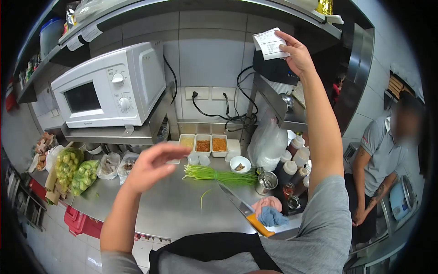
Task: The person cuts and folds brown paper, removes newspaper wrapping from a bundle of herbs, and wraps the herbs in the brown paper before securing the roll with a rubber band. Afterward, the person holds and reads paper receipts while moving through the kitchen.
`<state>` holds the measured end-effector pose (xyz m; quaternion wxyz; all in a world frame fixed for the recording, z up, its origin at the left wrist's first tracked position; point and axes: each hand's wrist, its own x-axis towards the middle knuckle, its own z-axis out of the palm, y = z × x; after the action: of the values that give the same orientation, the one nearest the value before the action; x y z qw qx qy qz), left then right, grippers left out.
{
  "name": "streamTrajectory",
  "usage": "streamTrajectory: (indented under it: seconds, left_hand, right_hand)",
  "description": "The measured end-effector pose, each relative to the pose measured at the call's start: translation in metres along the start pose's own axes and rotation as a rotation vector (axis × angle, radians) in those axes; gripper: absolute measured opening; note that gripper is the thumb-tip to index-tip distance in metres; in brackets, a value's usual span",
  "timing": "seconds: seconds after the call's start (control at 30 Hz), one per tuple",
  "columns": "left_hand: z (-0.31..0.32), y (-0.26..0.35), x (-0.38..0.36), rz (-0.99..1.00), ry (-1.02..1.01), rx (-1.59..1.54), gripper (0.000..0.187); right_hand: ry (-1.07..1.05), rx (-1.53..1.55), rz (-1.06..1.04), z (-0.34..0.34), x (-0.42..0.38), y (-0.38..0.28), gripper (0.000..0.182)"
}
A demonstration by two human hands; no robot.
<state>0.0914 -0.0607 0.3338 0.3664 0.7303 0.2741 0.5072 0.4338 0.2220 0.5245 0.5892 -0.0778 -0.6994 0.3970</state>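
Up at the right, my right hand [299, 55] pinches a printed paper slip [273, 45] between thumb and fingers, in front of a black device [273, 69] on a shelf. My left hand [155, 166] hovers over the steel counter [159, 208], fingers stretched out, slightly blurred and holding nothing. To its right lies a bunch of long green stalks, like chives [219, 175], with a few loose pieces below. A knife [259, 224] with an orange handle rests below the bunch, beside a blue cloth [272, 216] and a pink cloth [265, 203].
A white microwave [109, 86] sits on a raised shelf at left. Bagged green vegetables [69, 166] stand beneath it. Along the wall are food tubs [203, 145]; at right, a metal cup [266, 182] and several bottles [301, 156]. Another person [378, 160] is at far right.
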Motion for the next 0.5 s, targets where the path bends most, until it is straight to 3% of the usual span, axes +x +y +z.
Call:
streamTrajectory:
  seconds: [0.07,0.1,0.2,0.3,0.33,0.4,0.43,0.5]
  left_hand:
    - [0.01,0.013,0.028,0.047,-0.023,-0.194,0.056]
    - [0.014,0.021,0.038,-0.006,-0.053,-0.238,0.077]
    - [0.029,0.011,0.055,-0.084,-0.348,-0.615,0.107]
    - [0.047,-0.008,0.039,-0.036,-0.4,-0.831,0.119]
    - [0.047,-0.013,0.032,-0.027,-0.28,-0.91,0.127]
    - [0.045,-0.001,0.022,0.08,-0.051,-0.947,0.119]
    - [0.037,-0.006,0.02,0.141,-0.017,-0.998,0.089]
    - [0.026,-0.015,0.013,0.081,0.246,-0.839,0.071]
  right_hand:
    - [-0.068,0.023,0.016,0.033,-0.023,-0.014,0.044]
    - [-0.128,0.043,0.049,0.051,-0.037,-0.023,0.044]
    - [-0.326,0.078,0.164,0.114,-0.093,-0.049,0.046]
    - [-0.54,0.1,0.244,0.159,-0.145,-0.058,0.043]
    - [-0.557,-0.01,0.288,0.17,-0.16,-0.066,0.041]
    - [-0.721,-0.281,0.213,0.179,-0.177,-0.066,0.038]
    - [-0.754,-0.43,0.132,0.186,-0.184,-0.065,0.036]
    - [-0.786,-0.696,-0.033,0.198,-0.193,-0.066,0.033]
